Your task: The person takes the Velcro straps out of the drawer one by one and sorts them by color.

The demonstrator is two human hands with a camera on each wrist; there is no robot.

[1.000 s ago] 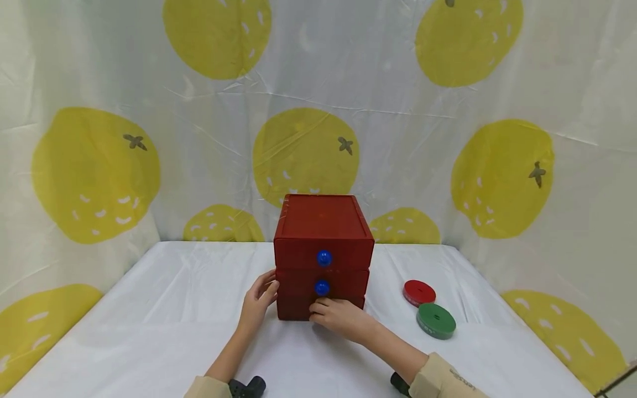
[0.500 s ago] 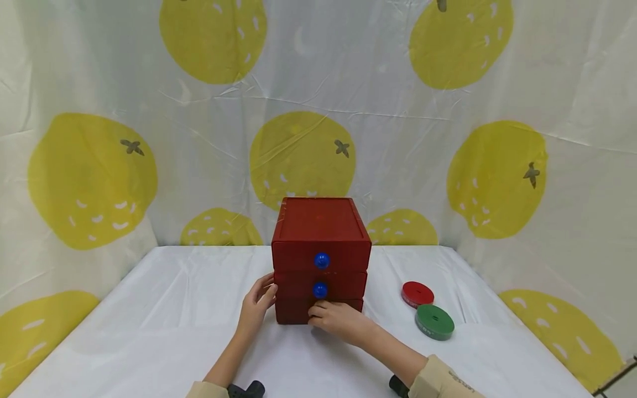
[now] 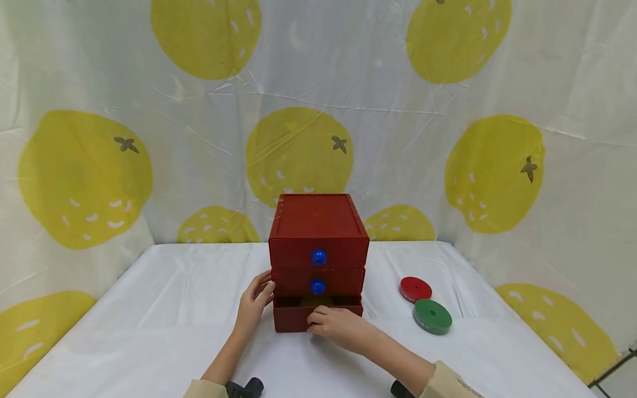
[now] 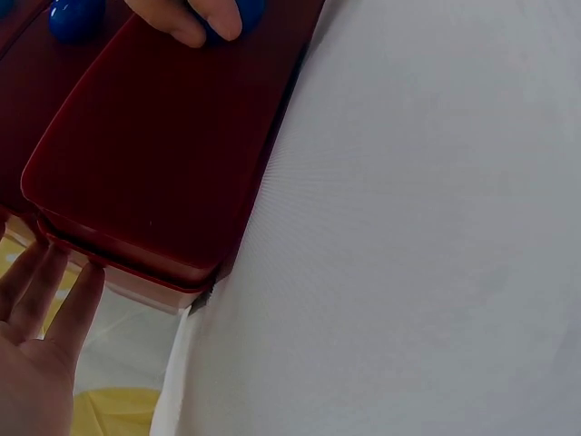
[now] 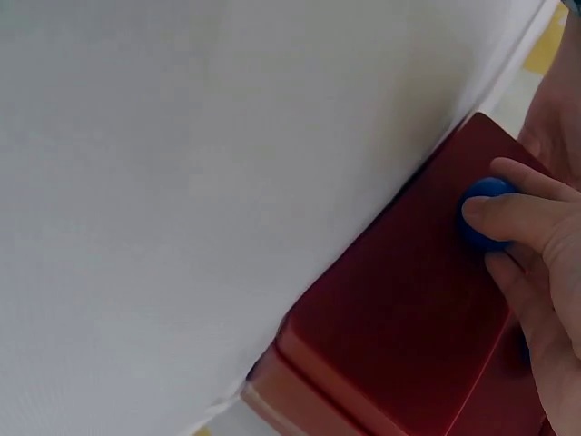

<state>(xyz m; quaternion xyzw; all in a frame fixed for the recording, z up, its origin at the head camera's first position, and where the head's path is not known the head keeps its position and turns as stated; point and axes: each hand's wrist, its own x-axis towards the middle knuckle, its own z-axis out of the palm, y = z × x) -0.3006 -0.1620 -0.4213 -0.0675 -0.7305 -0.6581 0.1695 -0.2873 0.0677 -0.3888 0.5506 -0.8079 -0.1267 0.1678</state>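
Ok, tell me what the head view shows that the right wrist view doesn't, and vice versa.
Of the two, only the head view shows the red disc, the green disc and the cabinet top. Only the right wrist view shows the lowest blue knob, pinched by the right hand. Both show that hand and the bottom drawer.

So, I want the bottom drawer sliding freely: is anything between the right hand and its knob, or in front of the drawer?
Nothing visible: the right hand pinches the blue knob directly, and no object stands before the bottom drawer. The red roll and green roll lie off to the right.
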